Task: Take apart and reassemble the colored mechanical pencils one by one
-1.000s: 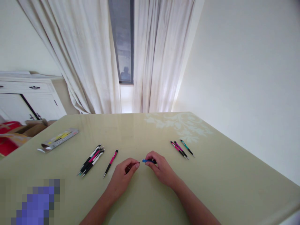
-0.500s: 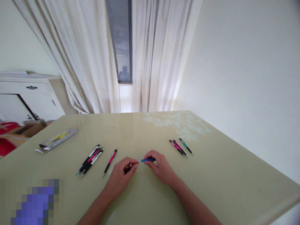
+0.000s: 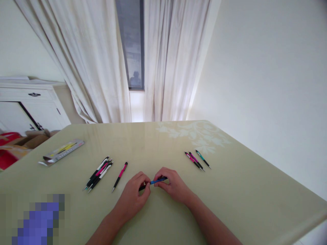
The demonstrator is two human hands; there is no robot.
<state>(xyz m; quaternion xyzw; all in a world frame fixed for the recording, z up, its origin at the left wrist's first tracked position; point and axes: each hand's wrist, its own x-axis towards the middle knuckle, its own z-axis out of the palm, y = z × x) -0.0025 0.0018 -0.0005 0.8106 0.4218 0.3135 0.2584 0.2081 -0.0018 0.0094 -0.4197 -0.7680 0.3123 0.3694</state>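
On my feed, L hand (image 3: 135, 193) pinches the black half (image 3: 142, 187) of a pen; R hand (image 3: 171, 185) grips the blue half (image 3: 155, 181), both just above mid-table. Half a sec ago I had a gap btwn them; now they meet end to end, approx. in line, so I'd judge the barrel's being joined. Can't tell if the joint's seated. Nearby on L: pink pen (image 3: 119, 177), then a pen pile (image 3: 100, 174). Over on R: three pens (image 3: 197, 161). Far L: opened box (image 3: 62, 152) on the table (image 3: 230, 204), no chg.
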